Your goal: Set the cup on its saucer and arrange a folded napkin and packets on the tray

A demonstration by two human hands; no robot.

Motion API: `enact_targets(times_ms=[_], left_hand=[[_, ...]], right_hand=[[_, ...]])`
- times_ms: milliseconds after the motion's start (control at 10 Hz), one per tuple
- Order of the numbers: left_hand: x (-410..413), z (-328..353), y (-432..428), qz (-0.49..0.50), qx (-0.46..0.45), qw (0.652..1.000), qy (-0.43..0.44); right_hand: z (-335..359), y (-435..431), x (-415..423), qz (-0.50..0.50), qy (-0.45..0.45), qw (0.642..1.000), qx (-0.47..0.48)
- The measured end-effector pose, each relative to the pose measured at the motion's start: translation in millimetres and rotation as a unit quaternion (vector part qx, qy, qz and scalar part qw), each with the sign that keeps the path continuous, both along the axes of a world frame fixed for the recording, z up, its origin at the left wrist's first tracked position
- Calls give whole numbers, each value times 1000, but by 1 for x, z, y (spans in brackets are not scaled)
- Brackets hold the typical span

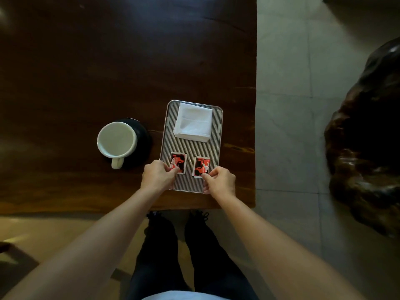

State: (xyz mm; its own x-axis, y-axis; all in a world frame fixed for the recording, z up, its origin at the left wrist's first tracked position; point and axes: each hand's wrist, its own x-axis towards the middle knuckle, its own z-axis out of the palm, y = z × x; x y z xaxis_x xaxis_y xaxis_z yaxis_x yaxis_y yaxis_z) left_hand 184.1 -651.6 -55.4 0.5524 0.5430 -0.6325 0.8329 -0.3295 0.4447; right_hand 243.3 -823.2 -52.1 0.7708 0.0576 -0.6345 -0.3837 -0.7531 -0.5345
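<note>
A white cup (pixel 117 140) stands on a dark saucer (pixel 143 135), left of a ribbed metal tray (pixel 190 148). A folded white napkin (pixel 193 121) lies at the tray's far end. Two red and black packets lie side by side at the near end. My left hand (pixel 159 175) pinches the near edge of the left packet (pixel 178 162). My right hand (pixel 219 180) pinches the near corner of the right packet (pixel 201 166). Both packets lie flat on the tray.
The dark wooden table (pixel 108 61) ends just right of the tray and just behind my hands. A pale tiled floor (pixel 292 105) lies to the right, with a large dark carved object (pixel 368 137) on it. My legs and shoes show below the table edge.
</note>
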Motion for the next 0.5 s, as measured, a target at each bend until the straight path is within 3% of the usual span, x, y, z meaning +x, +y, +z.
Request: enact_targets(times_ms=[100,300,500], left_hand=[[0,6,1,-44,68,996,23],[10,46,7,-113,51,990,71],[62,145,21,-232,102,965,72]], right_hand=[[-2,1,0,-9,1,1000,-8],[26,-3,7,80,-4,996,-50],[134,21,67,219,-48,974,-36]])
